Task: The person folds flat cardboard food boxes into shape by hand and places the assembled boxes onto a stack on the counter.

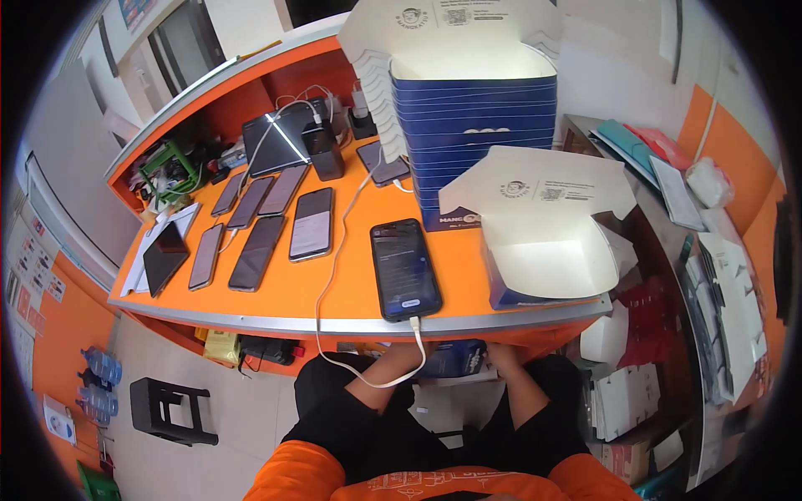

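Grip hidden, can't tell if pinching; left hand, right hand flank blue printed cardboard below orange tabletop; I'd support evenly.

Your left hand and right hand are mostly hidden beneath the counter's front edge; you cannot tell whether either grips the partly covered blue package. Text on the phone at that edge is too small to read. Your box stack is cut off at the top, its lower part hidden behind the open box.
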The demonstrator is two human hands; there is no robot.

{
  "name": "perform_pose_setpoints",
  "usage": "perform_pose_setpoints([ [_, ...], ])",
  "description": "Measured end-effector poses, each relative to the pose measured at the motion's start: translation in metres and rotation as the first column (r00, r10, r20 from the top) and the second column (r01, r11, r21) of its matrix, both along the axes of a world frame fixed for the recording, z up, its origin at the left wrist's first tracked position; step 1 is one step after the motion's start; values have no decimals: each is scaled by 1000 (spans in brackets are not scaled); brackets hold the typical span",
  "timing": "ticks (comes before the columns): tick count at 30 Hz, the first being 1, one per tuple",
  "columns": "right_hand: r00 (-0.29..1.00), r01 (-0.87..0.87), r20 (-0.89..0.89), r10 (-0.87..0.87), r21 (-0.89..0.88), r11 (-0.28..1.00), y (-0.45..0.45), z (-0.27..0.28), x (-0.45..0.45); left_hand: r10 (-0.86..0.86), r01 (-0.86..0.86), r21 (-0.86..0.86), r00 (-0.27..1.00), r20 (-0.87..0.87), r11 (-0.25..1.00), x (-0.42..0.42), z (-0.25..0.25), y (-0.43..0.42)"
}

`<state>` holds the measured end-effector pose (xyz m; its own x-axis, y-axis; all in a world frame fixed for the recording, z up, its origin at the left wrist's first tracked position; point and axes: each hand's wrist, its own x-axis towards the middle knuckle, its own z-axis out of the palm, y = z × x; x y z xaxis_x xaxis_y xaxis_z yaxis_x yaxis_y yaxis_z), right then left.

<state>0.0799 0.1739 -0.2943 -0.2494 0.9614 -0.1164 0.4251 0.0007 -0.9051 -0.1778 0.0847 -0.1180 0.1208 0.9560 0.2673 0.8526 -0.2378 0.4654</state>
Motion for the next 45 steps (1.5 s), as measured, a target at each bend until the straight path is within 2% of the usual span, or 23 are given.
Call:
perform_pose_setpoints([
  [1,996,-6,-95,0,-65,998,-7,27,-4,0,0,0,1000,-4,1000,1,2,2],
  [3,958,75,-268,-98,-95,993,-18,46,-12,-1,1,1,1000,-7,1000,4,8,1],
  [5,934,83,-332,-136,-172,982,-21,63,-12,-10,10,-1,1000,-10,1000,7,10,0],
  [7,950,37,-287,-123,-286,957,-20,71,-6,-40,40,0,999,-12,999,8,7,0],
  [10,856,5,-488,-171,-323,946,-21,60,-9,-96,95,-17,995,-8,995,6,-5,2],
  [13,810,34,-533,-244,-373,927,-22,65,-12,-130,128,-71,991,-36,989,3,-9,6],
  [16,843,77,-504,-190,-236,969,-24,70,-14,-39,44,-141,999,38,989,-2,-27,11],
  [19,804,91,-555,-214,-241,966,-22,58,-14,-18,28,-170,998,57,985,-7,-35,16],
  [22,968,69,-240,-71,-16,998,-13,40,-8,-32,39,-163,998,46,986,-6,-30,17],
  [25,993,76,-95,-68,94,993,-17,38,-8,-37,43,-154,999,36,987,-4,-28,17],
  [28,946,103,-308,-98,0,995,-19,39,-15,-45,48,-151,999,26,987,-1,-28,13],
  [31,894,161,-424,-147,-3,987,-25,49,-18,-43,46,-151,999,21,987,2,-29,13],
  [34,924,100,-373,-85,22,995,-26,56,-17,-51,52,-158,999,12,986,6,-31,17],
  [37,1000,-24,-3,25,222,975,-23,54,-11,-55,55,-171,998,7,984,12,-36,21],
  [40,1000,-13,23,8,240,971,-39,107,-19,-76,71,-183,997,-20,981,24,-37,25],
  [43,994,-1,107,-25,239,971,-40,107,-17,-82,70,-220,996,-46,973,33,-17,22],
  [45,994,112,-38,-105,319,941,-31,73,-14,-69,63,-195,997,-25,979,37,-9,16],
])
